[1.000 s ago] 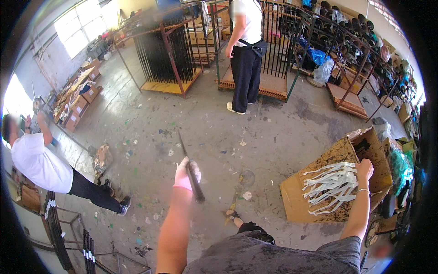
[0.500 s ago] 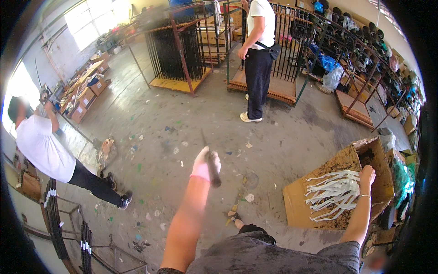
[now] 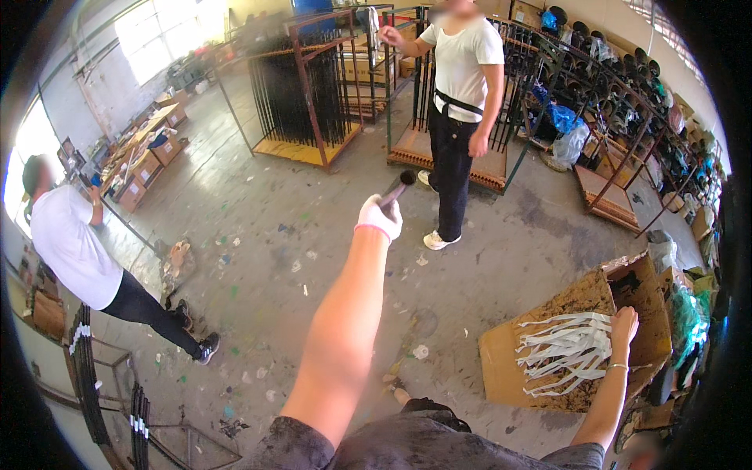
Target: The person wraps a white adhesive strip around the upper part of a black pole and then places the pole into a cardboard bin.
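Note:
My left hand (image 3: 381, 219), in a white glove, is stretched out ahead of me with its fingers closed around a dark rod (image 3: 399, 188). The rod's round black end points away toward a co-worker (image 3: 462, 78) in a white shirt. Low on the right, my bare right hand (image 3: 624, 323) is closed at the edge of a cardboard box (image 3: 501, 368), next to the upper ends of a bunch of white strips (image 3: 565, 345). Those strips spread over the box's side. What the right fingers grip is hidden.
Behind the co-worker stand metal racks (image 3: 301, 86) of upright black rods. Another person (image 3: 70, 243) stands at the left, near bundled black rods (image 3: 139, 427). Shelves (image 3: 607, 78) crammed with dark round parts run along the right. Scraps litter the concrete floor (image 3: 258, 258).
My left hand has reached farther forward and right, and the rod's thick end has swung from toward me to away. The co-worker ahead has turned to face me, one arm raised.

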Action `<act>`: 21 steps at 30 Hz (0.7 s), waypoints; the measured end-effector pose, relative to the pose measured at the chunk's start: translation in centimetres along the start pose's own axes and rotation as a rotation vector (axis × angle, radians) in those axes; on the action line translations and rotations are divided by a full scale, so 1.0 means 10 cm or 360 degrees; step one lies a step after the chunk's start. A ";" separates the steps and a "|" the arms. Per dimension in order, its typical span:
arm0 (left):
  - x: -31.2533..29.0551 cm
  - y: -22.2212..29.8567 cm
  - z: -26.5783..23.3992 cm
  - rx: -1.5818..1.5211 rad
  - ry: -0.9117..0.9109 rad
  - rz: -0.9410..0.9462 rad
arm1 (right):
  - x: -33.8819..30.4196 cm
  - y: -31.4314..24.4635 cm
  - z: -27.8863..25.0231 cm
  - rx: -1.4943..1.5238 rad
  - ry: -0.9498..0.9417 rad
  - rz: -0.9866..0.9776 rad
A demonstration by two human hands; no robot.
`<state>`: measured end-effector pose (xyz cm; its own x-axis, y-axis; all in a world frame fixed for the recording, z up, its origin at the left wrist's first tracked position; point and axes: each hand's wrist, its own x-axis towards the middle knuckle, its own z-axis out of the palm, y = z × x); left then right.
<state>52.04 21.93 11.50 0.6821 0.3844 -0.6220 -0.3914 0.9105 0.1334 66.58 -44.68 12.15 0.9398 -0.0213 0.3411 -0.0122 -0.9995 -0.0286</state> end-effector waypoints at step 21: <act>0.80 -0.34 0.70 -0.0050 0.0126 -0.0004 | -0.14 -0.02 -0.02 0.0646 0.0170 -0.0003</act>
<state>63.14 22.99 11.52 0.6325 0.3677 -0.6817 -0.4099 0.9057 0.1082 65.15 -44.46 11.90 0.8987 -0.0431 0.4365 0.1452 -0.9098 -0.3888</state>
